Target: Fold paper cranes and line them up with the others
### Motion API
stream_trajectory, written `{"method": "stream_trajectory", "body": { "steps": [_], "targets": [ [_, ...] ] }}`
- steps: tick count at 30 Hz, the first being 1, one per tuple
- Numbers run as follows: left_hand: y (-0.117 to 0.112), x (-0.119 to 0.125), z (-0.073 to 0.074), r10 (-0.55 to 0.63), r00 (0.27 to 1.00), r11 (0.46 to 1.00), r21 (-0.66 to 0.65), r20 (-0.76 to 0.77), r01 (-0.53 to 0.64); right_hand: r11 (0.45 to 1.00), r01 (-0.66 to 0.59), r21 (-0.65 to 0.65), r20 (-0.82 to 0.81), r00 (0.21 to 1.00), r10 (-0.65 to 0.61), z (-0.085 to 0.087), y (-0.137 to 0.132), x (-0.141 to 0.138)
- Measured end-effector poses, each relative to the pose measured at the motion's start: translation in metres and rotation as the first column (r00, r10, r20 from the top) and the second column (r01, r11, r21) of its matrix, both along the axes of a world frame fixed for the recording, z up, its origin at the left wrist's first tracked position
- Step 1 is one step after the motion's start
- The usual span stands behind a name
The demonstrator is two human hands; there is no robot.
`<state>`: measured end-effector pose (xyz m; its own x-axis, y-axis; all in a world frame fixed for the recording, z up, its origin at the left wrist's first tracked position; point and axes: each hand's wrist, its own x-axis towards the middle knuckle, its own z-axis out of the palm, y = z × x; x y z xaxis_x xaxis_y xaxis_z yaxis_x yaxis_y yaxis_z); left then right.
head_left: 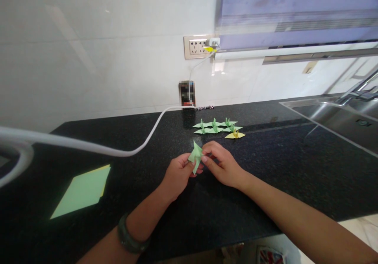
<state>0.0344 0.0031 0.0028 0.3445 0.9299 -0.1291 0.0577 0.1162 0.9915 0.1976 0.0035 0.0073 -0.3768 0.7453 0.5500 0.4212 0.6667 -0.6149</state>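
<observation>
Between my two hands, above the black counter, is a partly folded piece of light green origami paper with pointed corners. My left hand grips its lower left side, thumb on top. The thumb and fingertips of my right hand pinch its right edge. Just beyond my hands stand several green paper cranes in two rows, with a yellow paper crane at their near right. On the left lies a stack of green paper sheets, with yellow paper showing at its edges.
A thick white cable or arm curves over the left of the black counter. A phone-like device, blurred, leans on the wall, wired to a socket. A steel sink is at the right.
</observation>
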Motion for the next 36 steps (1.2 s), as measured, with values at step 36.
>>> {"method": "stream_trajectory", "body": {
  "steps": [36],
  "targets": [
    [-0.005, 0.004, -0.001, 0.011, 0.99, 0.997, -0.073, 0.142, -0.001, 0.994, 0.054, -0.099, -0.163, 0.984, -0.07, -0.006, 0.006, -0.002]
  ]
}}
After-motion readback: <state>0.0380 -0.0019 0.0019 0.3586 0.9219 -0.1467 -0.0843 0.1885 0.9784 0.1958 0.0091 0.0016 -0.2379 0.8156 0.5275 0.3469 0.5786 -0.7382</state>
